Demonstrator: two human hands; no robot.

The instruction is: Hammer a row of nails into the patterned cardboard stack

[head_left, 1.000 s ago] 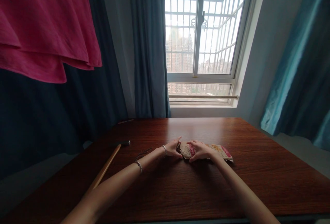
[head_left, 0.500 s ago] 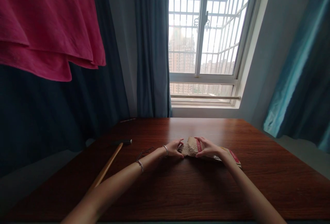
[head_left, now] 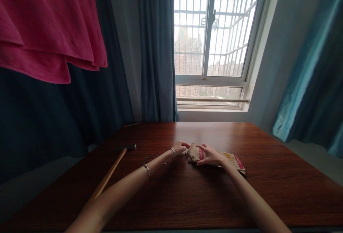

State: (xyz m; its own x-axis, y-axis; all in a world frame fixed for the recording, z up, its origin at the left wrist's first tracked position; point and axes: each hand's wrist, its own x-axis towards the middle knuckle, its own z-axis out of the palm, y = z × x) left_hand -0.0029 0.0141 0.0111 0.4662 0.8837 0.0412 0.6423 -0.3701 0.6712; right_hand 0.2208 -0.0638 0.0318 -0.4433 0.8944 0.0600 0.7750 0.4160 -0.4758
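A folded, soft-looking beige item lies on the wooden table, covered in small dots with red and yellow patterned bands. Its exact kind is unclear. My right hand spans its left half, fingers on the far side and thumb on the near side, gripping it. At its left end is my left hand, with fingers stretched out beside the ribbed edge; whether they touch it I cannot tell. Two bracelets circle my left wrist and forearm.
On the left of the table lies a hammer with a wooden handle, partly behind my left forearm. Thin dark-framed glasses, or something like them, sit beside that arm. A pink cloth hangs at upper left, and a barred window is ahead.
My left hand has drawn slightly left and its fingers have come off the item's end. My right hand and the item have shifted a little left.
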